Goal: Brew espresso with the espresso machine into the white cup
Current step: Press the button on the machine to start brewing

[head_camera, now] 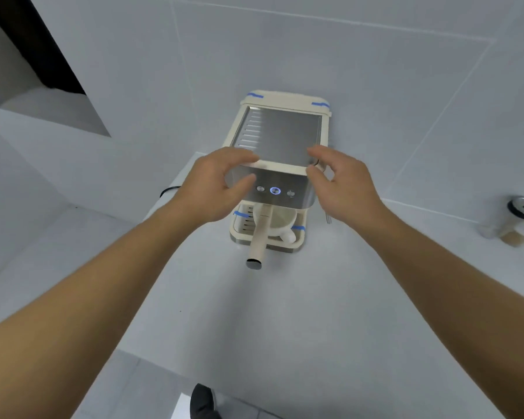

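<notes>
A cream and steel espresso machine stands on the white counter against the tiled wall. The middle of its three front buttons glows blue. The portafilter handle sticks out toward me from under the brew head. Beneath it the white cup sits on the drip tray. My left hand hovers at the machine's front left corner, fingers spread and curled, thumb near the button panel. My right hand hovers at the front right corner, fingers apart. Neither hand holds anything.
A glass jar with a metal lid stands at the right on the counter. A black cable runs behind the machine's left side. A dark recess opens at upper left. A dark shoe shows on the floor below.
</notes>
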Motion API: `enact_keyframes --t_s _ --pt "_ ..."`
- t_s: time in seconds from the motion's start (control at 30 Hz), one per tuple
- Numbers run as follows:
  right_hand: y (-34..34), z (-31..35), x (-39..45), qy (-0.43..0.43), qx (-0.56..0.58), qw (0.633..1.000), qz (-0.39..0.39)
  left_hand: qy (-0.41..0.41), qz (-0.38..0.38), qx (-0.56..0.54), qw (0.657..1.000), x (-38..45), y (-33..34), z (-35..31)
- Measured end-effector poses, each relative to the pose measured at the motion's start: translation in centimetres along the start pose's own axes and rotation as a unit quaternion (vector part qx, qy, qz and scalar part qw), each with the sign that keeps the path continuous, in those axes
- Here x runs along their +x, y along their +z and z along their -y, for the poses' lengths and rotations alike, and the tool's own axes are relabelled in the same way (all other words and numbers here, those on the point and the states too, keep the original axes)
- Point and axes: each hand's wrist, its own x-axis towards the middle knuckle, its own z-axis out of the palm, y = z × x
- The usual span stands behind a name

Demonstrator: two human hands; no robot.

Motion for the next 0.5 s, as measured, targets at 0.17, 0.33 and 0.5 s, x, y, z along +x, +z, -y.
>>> enact_keyframes --t_s 0.17,0.33,0.5 --pt "0.7 -0.3 1.4 -0.059 -0.127 0.988 0.059 0.054 0.112 0.099 0.987 3.0 0.1 1.6" --pt "0.9 -0.8 1.8 -0.088 -0.162 0.979 0.09 0.158 0.192 0.206 0.946 5.4 0.7 2.2" --pt "1.7 -1.3 1.8 -0.081 -0.16 0.98 0.082 0.187 0.197 0.248 0.93 6.6 1.2 3.5"
